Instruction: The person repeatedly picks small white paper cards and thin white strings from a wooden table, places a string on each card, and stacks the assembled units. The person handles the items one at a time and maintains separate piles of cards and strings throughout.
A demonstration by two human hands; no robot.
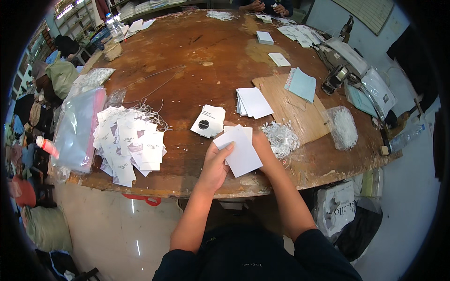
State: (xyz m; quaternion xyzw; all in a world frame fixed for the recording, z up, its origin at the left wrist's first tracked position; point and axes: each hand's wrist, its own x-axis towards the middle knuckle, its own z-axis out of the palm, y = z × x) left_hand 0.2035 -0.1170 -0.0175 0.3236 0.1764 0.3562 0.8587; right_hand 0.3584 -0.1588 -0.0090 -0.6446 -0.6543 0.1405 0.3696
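Observation:
Near the table's front edge, my left hand (215, 164) is closed on white cards (241, 152), its thumb pressed on the top one. My right hand (262, 145) is against their right side; its fingers are mostly hidden behind them. Just beyond the hands lies a small stack of printed tags (209, 120) with a black round mark. Farther right is a pile of blank white cards (254, 103). A tangle of white tag strings (281, 139) lies beside my right hand. To the left spreads a heap of printed tags with strings (126, 145).
Clear plastic bags (79, 129) lie at the table's left edge. A wooden board (293, 107) holds a light blue notebook (301, 84). Right of it are a bag of white strings (342, 127) and a metal clamp-like tool (335, 79). Another person's hands (280, 9) work at the far end.

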